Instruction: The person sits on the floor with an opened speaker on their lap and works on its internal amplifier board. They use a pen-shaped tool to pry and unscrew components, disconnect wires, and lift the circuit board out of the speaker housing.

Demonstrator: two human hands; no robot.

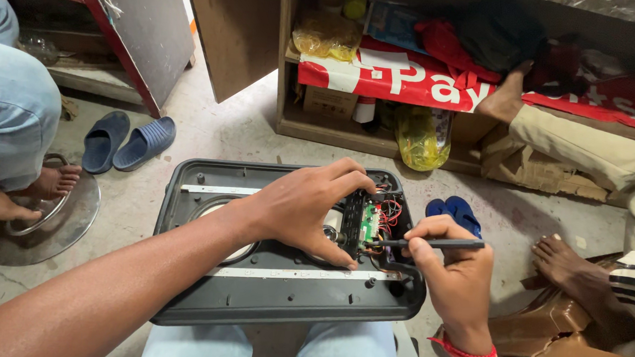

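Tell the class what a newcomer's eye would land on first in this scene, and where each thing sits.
At centre, an opened dark grey casing rests on the person's lap, its green circuit board and red wires bared. The left hand presses beside the board while the right hand holds a slim black tool to it. A red banner lies on the shelf behind.

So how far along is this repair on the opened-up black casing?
Done: the black casing lies open, its circuit board exposed. In hand: the left hand steadies the board while the right hand works a thin tool among the wires. Left: closing it.
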